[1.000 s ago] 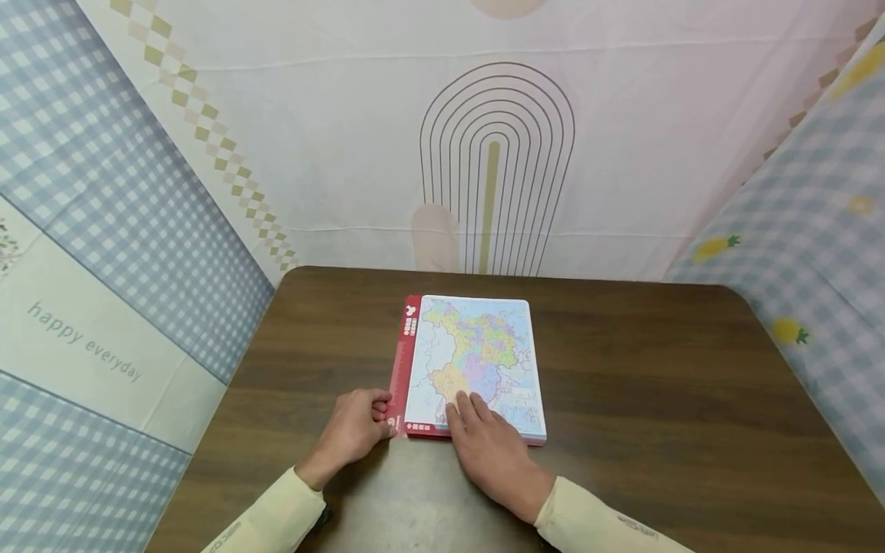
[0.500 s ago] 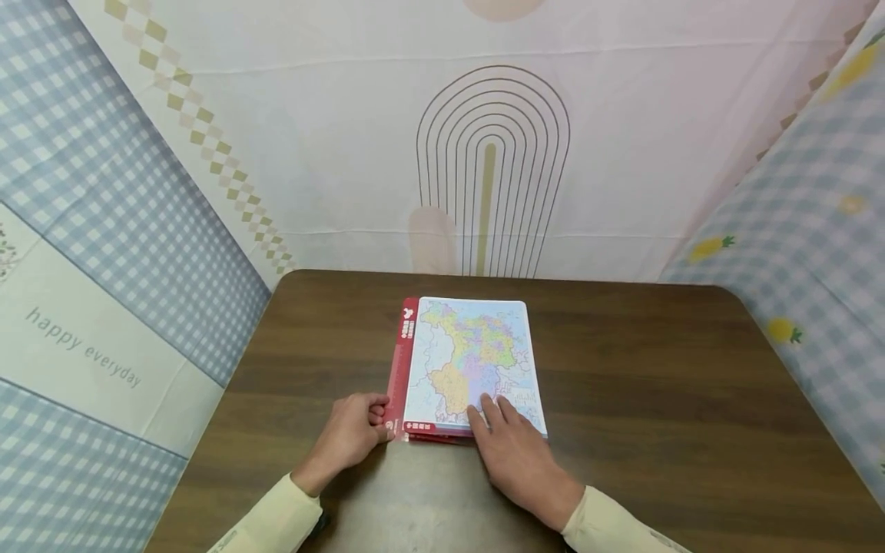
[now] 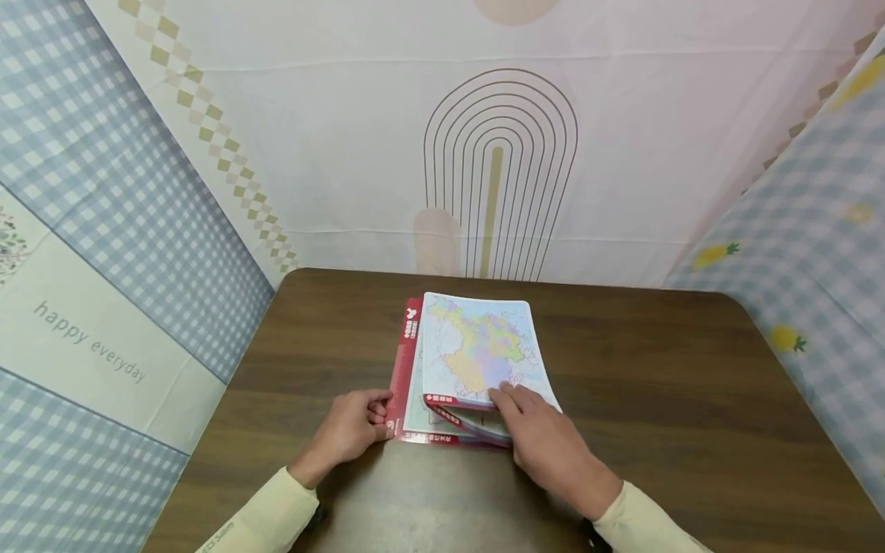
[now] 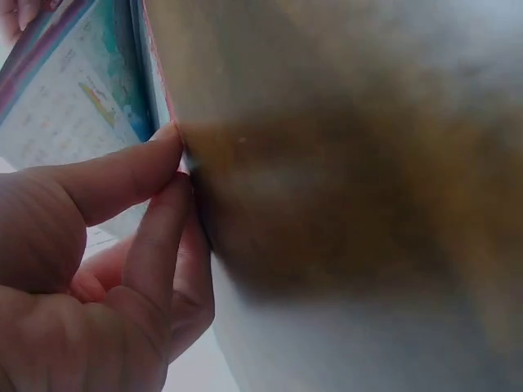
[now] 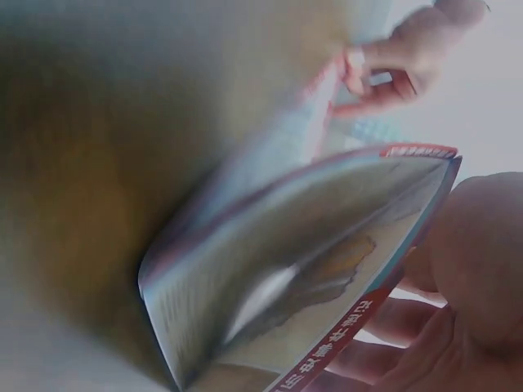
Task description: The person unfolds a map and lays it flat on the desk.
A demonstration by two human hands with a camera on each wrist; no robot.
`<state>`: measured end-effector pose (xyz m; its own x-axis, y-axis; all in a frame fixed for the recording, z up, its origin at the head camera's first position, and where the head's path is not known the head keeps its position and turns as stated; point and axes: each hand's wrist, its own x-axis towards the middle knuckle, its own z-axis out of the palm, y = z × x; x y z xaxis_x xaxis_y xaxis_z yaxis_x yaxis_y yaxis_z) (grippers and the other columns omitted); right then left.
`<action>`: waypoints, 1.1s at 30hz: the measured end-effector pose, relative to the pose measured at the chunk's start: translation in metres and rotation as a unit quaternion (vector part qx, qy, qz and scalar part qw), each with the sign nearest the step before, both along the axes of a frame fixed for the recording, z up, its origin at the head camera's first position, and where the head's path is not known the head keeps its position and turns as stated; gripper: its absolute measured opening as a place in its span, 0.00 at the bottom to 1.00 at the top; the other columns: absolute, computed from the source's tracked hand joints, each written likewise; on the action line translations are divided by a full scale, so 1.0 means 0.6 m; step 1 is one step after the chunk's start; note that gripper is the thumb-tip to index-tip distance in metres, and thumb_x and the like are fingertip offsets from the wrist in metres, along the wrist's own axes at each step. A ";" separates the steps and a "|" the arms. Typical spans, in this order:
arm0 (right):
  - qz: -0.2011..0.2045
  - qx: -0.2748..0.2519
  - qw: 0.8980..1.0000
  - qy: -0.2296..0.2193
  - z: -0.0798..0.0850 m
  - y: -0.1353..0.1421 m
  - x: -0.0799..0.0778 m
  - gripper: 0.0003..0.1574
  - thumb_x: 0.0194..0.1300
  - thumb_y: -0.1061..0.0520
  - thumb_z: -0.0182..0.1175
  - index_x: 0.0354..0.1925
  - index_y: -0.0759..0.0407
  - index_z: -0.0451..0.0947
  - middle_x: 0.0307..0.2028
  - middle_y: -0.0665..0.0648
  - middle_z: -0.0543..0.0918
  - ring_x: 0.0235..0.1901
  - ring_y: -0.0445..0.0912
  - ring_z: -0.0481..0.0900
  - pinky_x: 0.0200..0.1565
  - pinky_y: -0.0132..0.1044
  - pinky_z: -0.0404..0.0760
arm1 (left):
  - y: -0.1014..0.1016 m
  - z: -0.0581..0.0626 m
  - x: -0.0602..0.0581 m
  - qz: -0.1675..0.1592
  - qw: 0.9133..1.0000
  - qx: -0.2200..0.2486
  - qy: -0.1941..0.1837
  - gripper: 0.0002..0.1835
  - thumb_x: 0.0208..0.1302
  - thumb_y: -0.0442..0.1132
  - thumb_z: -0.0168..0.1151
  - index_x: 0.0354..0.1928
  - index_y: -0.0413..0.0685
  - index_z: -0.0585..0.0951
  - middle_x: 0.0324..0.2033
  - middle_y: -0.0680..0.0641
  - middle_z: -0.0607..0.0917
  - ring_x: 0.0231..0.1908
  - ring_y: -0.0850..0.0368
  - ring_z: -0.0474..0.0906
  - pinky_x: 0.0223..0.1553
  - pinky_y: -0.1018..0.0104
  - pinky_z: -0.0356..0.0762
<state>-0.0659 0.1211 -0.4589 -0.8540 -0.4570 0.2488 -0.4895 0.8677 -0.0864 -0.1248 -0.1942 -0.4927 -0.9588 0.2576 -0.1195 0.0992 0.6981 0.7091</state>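
A glossy folding map [image 3: 477,338] with a red border lies on the brown table. Its red left strip [image 3: 404,353] carries a printed ruler. My left hand [image 3: 349,426] pinches the near left corner of the bottom layer. My right hand [image 3: 546,438] lies on the near right part of the top panel, fingertips on its printed face, thumb hidden in the head view. That panel's left fold stands raised, and a gap shows between layers at the near edge. In the right wrist view the bowed panels [image 5: 302,245] form an open loop, with the fingers [image 5: 409,318] behind it.
The dark wooden table [image 3: 657,369] extends on both sides of the map. A pale printed cloth [image 3: 332,138] hangs behind its far edge. Checked cloths [image 3: 138,115] hang at the left and right sides.
My right hand has slid right across the map, and the top panels have bowed up and shifted right, uncovering the layer beneath. My left hand has stayed at the corner.
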 end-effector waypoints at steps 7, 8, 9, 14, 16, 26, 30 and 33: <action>-0.010 -0.061 0.998 0.034 0.028 0.047 -0.011 0.38 0.56 0.76 0.66 0.65 0.62 0.77 0.60 0.65 0.86 0.60 0.57 0.85 0.52 0.52 0.87 | 0.007 0.012 0.004 -0.028 0.998 -0.049 0.015 0.26 0.53 0.29 0.81 0.56 0.37 0.88 0.35 0.49 0.83 0.34 0.60 0.75 0.33 0.70 0.78; -0.008 -0.069 0.997 0.037 0.032 0.055 -0.012 0.38 0.56 0.76 0.65 0.65 0.62 0.76 0.60 0.65 0.86 0.60 0.57 0.85 0.52 0.52 0.87 | 0.007 0.013 0.004 -0.031 0.998 -0.055 0.018 0.26 0.53 0.30 0.82 0.57 0.36 0.88 0.35 0.49 0.82 0.33 0.59 0.74 0.33 0.70 0.77; -0.006 -0.077 0.996 0.041 0.035 0.062 -0.013 0.38 0.55 0.77 0.64 0.65 0.63 0.76 0.59 0.65 0.86 0.59 0.57 0.86 0.52 0.52 0.87 | 0.008 0.014 0.004 -0.033 0.997 -0.061 0.019 0.27 0.53 0.30 0.82 0.57 0.36 0.88 0.34 0.49 0.82 0.33 0.59 0.73 0.32 0.70 0.75; 0.012 -0.108 0.990 0.088 0.050 0.101 -0.017 0.36 0.59 0.77 0.64 0.66 0.66 0.75 0.54 0.67 0.87 0.53 0.59 0.88 0.47 0.53 0.87 | 0.001 0.019 0.002 -0.039 0.995 -0.086 0.026 0.28 0.52 0.31 0.83 0.58 0.36 0.88 0.33 0.48 0.81 0.33 0.58 0.71 0.33 0.68 0.72; 0.014 -0.117 0.988 0.098 0.057 0.114 -0.016 0.36 0.60 0.76 0.65 0.67 0.66 0.74 0.52 0.68 0.87 0.50 0.60 0.88 0.45 0.54 0.87 | -0.003 0.020 0.000 -0.036 0.994 -0.096 0.022 0.28 0.53 0.31 0.83 0.58 0.37 0.87 0.33 0.48 0.81 0.33 0.57 0.71 0.34 0.67 0.73; -0.030 -0.120 0.988 0.094 0.092 0.179 0.013 0.41 0.61 0.78 0.65 0.71 0.62 0.72 0.56 0.63 0.87 0.49 0.54 0.89 0.43 0.52 0.85 | -0.039 0.029 -0.003 -0.024 0.989 -0.145 0.020 0.27 0.53 0.33 0.83 0.58 0.42 0.89 0.34 0.49 0.84 0.34 0.56 0.72 0.37 0.61 0.73; -0.033 -0.094 0.990 0.097 0.098 0.204 0.029 0.46 0.59 0.78 0.65 0.74 0.60 0.70 0.58 0.61 0.86 0.52 0.53 0.87 0.45 0.48 0.81 | -0.059 0.030 -0.003 -0.027 0.985 -0.167 0.027 0.27 0.53 0.36 0.84 0.57 0.45 0.89 0.31 0.51 0.81 0.33 0.56 0.71 0.37 0.60 0.72; -0.037 -0.085 0.989 0.116 0.102 0.223 0.041 0.45 0.59 0.76 0.63 0.74 0.59 0.71 0.57 0.60 0.85 0.51 0.54 0.86 0.46 0.45 0.79 | -0.074 0.029 -0.002 -0.023 0.984 -0.174 0.027 0.27 0.52 0.37 0.84 0.57 0.47 0.90 0.32 0.52 0.81 0.34 0.57 0.72 0.38 0.60 0.73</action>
<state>-0.0412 0.2546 -0.3976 -0.7945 -0.3297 0.5100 -0.4490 0.8844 -0.1277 -0.1260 -0.2388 -0.4755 -0.9546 0.2528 -0.1575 0.1669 0.8920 0.4202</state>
